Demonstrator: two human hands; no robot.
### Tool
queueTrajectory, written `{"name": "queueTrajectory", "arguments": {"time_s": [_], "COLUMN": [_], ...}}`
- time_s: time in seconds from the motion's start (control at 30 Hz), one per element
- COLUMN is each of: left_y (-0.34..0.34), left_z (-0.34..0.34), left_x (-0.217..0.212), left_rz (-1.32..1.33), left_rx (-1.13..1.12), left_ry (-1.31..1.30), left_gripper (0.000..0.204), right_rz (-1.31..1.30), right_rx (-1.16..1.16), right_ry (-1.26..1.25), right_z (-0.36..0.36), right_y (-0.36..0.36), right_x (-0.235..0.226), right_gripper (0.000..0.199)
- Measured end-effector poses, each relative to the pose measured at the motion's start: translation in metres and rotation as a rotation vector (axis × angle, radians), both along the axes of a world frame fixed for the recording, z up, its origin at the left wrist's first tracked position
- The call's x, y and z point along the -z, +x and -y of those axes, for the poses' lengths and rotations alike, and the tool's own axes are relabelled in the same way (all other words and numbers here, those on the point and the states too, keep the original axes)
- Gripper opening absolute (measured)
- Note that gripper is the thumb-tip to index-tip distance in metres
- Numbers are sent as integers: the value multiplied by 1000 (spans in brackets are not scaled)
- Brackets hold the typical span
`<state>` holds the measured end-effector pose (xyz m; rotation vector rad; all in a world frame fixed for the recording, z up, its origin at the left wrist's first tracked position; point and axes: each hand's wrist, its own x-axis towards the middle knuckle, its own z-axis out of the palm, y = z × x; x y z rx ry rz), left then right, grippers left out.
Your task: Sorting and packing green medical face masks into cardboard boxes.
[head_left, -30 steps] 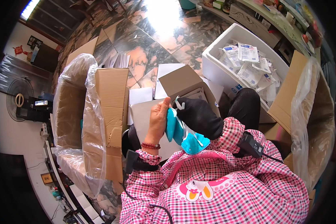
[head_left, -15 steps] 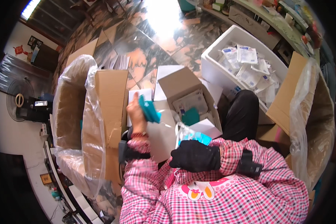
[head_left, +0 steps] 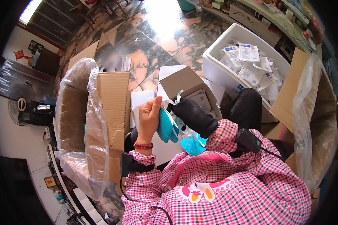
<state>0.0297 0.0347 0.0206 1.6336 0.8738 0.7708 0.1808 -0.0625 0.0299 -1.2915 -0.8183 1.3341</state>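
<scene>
My bare left hand (head_left: 149, 119) is closed, its thumb up, around teal face masks (head_left: 166, 125) that hang from its right side. Close by on the right, my right hand (head_left: 194, 117) wears a black glove. Its fingers are drawn together at the masks' pale straps (head_left: 177, 98), which stretch between the two hands. On my lap below lies another teal face mask (head_left: 193, 145) with clear plastic over it. Just beyond the gloved hand stands a small open carton (head_left: 180, 81) holding flat white packets (head_left: 201, 100), partly covered by that hand.
A white foam box (head_left: 210, 62) full of sealed white packets (head_left: 249, 52) stands at the far right. Large cardboard boxes lined with clear plastic flank me, one at the left (head_left: 114, 112) and one at the right (head_left: 289, 93). A fan (head_left: 22, 104) stands far left.
My right hand has risen from my lap to the mask straps beside my left hand. My left hand has shifted slightly right and turned, still holding the teal masks.
</scene>
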Motion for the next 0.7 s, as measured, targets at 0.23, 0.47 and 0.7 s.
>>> {"name": "queueTrajectory", "arguments": {"time_s": [0.23,0.47,0.7], "left_y": [0,11,-35], "left_z": [-3,-3,-76], "left_x": [-1,19,49], "left_rz": [-3,146,924], "left_rx": [-4,4,426], "left_ry": [-13,-163,-704], "left_gripper": [47,41,57], "right_rz": [438,713,830], "right_rx": [-250,-165,-229], "right_ry": [237,495,600], "right_z": [10,19,54], "right_y": [-1,-1,-25], "right_x": [1,11,10], "right_gripper": [11,16,18]}}
